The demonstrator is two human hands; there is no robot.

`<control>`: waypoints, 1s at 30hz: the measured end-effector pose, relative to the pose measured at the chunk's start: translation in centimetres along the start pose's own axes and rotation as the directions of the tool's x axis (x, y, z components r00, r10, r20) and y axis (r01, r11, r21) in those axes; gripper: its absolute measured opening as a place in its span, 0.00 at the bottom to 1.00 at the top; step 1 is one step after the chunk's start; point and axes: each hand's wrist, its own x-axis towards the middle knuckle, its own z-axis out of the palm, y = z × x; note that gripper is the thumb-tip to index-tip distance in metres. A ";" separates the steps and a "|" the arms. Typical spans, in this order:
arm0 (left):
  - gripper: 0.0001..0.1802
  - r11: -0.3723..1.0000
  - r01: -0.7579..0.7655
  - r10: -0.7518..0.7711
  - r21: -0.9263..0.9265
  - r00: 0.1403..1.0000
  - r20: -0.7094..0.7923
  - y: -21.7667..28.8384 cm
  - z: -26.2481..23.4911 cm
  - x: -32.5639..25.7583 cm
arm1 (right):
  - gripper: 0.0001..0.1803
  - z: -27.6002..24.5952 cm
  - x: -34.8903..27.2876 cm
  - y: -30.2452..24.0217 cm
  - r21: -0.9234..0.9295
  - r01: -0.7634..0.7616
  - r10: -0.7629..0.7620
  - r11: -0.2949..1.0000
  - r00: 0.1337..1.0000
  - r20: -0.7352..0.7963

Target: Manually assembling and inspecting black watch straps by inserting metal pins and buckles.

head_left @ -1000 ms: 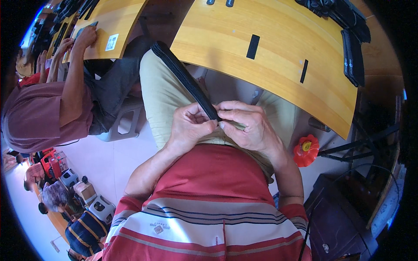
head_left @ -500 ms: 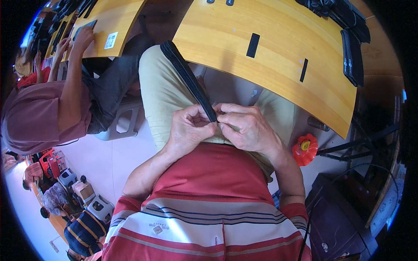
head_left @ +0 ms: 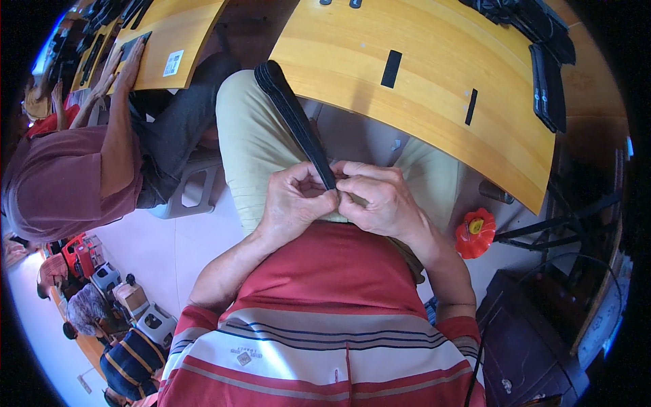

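A long black strap-like bundle (head_left: 293, 112), looking like several flat fabric layers stacked together, slants from above my left thigh down to my fingers. My left hand (head_left: 296, 202) is closed round its lower end, thumb on the near side. Against that same end, my right hand (head_left: 377, 197) pinches with thumb and forefinger; whatever sits between those fingertips is too small to make out. Both hands meet over my lap, close to the red shirt. The strap's rounded far end sticks out free, near the table's edge.
Ahead is a wooden table (head_left: 434, 81) bearing two short black strips (head_left: 390, 69) and a stack of black straps (head_left: 546, 88) at right. A red flower-shaped dish (head_left: 476, 234) is low on the right. To my left, a co-worker (head_left: 74, 169) sits at another table.
The strap's far end has shifted slightly to the right. My hands stay nearly in place. The co-worker's hands have moved and now lie flatter on their table.
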 end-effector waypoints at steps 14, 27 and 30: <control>0.07 0.990 0.004 -0.006 -0.140 1.000 -0.016 0.2 0.4 -0.2 | 0.08 -0.6 -0.4 0.5 0.164 -0.048 0.047 0.985 0.999 0.009; 0.10 0.994 -0.043 0.033 -0.099 0.994 -0.100 -0.2 0.5 0.1 | 0.10 2.0 -1.2 -0.7 -0.256 -0.066 0.014 0.964 0.980 -0.198; 0.10 0.996 -0.024 0.016 -0.084 0.996 -0.092 -0.4 0.4 -0.1 | 0.09 2.1 -1.7 -0.2 -0.263 -0.045 0.010 0.964 0.991 -0.132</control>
